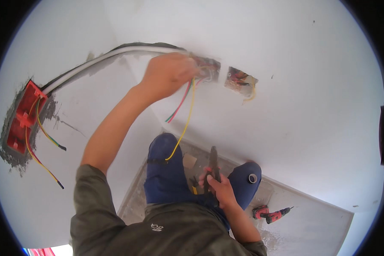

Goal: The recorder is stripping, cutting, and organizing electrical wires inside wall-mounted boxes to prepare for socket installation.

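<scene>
My left hand (168,72) is raised to a recessed wall box (207,68) and closed around loose wires coming out of it. A yellow wire (185,123) hangs long from the hand, with a red and a green wire (177,106) beside it. My right hand (217,185) rests low between my knees, gripping dark pliers (212,164) that point upward. A roll of black tape (253,178) lies on my right knee.
A second open wall box (241,81) sits right of the first. On the left wall a red double box (23,117) trails yellow, green and red wires. White conduit (98,59) runs between the boxes. A red cordless drill (271,213) lies on the floor.
</scene>
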`<state>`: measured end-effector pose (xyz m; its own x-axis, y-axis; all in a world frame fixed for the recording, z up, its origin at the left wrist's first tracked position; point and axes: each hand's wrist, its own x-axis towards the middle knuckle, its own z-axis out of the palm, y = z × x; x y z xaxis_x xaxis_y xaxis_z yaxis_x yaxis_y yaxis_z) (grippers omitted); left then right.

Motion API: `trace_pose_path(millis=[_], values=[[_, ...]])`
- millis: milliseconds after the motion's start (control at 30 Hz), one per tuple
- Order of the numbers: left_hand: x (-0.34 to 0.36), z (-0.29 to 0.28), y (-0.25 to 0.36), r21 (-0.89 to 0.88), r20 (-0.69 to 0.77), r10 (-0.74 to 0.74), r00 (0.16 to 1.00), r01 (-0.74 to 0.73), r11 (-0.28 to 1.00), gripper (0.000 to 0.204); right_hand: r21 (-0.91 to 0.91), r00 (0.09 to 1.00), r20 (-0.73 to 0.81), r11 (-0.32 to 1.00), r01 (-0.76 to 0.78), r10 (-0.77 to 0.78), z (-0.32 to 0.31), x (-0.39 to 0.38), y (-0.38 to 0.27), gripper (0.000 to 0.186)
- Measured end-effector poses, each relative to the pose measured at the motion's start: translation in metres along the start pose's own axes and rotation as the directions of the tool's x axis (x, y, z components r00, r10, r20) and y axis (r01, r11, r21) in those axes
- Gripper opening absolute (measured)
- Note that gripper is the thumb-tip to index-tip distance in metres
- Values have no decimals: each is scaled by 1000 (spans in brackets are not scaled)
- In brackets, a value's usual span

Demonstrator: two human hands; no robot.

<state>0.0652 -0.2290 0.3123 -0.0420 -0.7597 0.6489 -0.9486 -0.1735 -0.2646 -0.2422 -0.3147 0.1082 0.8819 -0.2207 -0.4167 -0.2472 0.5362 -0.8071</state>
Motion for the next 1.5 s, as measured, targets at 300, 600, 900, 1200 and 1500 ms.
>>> trace_pose_path(millis=[300,600,900,1200,1500], values=[[13,-15,25,24,-110,-143,984,146,989,15,-24,998,-56,1000,-9,7,-20,3,8,37],[-9,-6,0,-476,172,-351,920,390,788,22,-79,996,50,994,-74,78,5,9,12,40],[15,-27,13,-317,438,-334,834,492,811,23,-160,999,-22,986,-50,47,-12,6,13,38],[-48,-2,-18,-911,216,-531,819,366,193,16,-103,999,-22,993,-50,48,-3,5,11,37],[-56,-28,12,-730,41,-271,962,214,649,15,-124,996,-34,989,-80,77,-11,19,16,37]])
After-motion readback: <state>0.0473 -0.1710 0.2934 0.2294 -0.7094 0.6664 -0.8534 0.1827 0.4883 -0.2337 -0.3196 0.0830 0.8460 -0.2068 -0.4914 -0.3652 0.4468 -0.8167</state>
